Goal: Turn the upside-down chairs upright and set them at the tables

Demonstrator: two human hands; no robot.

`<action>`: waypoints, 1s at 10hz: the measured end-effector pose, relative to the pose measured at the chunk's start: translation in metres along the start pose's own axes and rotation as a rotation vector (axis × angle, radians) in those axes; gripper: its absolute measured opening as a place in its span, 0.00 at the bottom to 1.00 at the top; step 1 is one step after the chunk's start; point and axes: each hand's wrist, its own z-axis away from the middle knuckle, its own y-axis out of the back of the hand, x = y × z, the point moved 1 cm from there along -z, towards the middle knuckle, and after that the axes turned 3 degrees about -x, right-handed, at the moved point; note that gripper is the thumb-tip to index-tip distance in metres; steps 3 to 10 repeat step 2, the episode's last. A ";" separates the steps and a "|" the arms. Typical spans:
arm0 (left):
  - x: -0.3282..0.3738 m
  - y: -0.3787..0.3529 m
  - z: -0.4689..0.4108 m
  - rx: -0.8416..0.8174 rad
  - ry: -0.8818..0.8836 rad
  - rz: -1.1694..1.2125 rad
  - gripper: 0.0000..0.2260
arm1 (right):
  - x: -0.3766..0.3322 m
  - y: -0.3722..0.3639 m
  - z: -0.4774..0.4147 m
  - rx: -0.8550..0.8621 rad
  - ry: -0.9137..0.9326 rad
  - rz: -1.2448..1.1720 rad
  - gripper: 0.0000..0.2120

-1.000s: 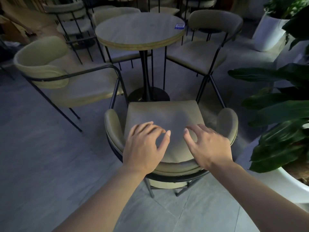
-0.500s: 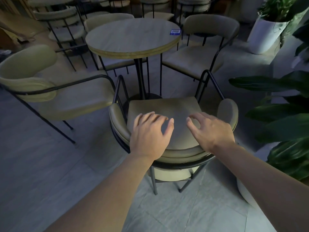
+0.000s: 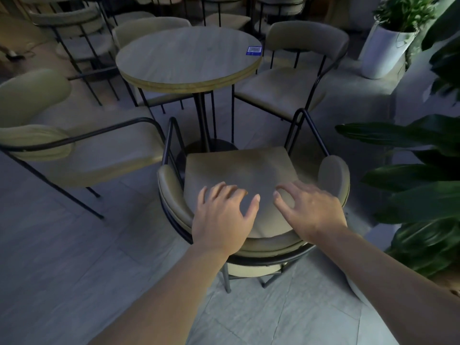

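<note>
Upright armchair (image 3: 239, 175) set at the round table (image 3: 186, 58)

Left hand (image 3: 221, 220) and right hand (image 3: 311, 210) are spread, holding nothing; the stiff backrest rail beneath them is judged the firmest hold.

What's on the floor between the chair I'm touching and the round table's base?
Nothing: in the head view, the near chair front edge sits right by the table base; only the chair's black frame shows there.

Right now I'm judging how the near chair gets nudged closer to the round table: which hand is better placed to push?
Roughly even, slightly the left hand: it lies over the chair backrest's middle. The right hand sits toward the right side.
</note>
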 end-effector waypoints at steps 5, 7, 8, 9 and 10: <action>-0.005 0.007 -0.001 -0.094 0.019 0.163 0.26 | -0.005 0.009 -0.001 0.037 -0.048 -0.125 0.17; -0.005 0.007 -0.001 -0.094 0.019 0.163 0.26 | -0.005 0.009 -0.001 0.037 -0.048 -0.125 0.17; -0.005 0.007 -0.001 -0.094 0.019 0.163 0.26 | -0.005 0.009 -0.001 0.037 -0.048 -0.125 0.17; -0.005 0.007 -0.001 -0.094 0.019 0.163 0.26 | -0.005 0.009 -0.001 0.037 -0.048 -0.125 0.17; -0.005 0.007 -0.001 -0.094 0.019 0.163 0.26 | -0.005 0.009 -0.001 0.037 -0.048 -0.125 0.17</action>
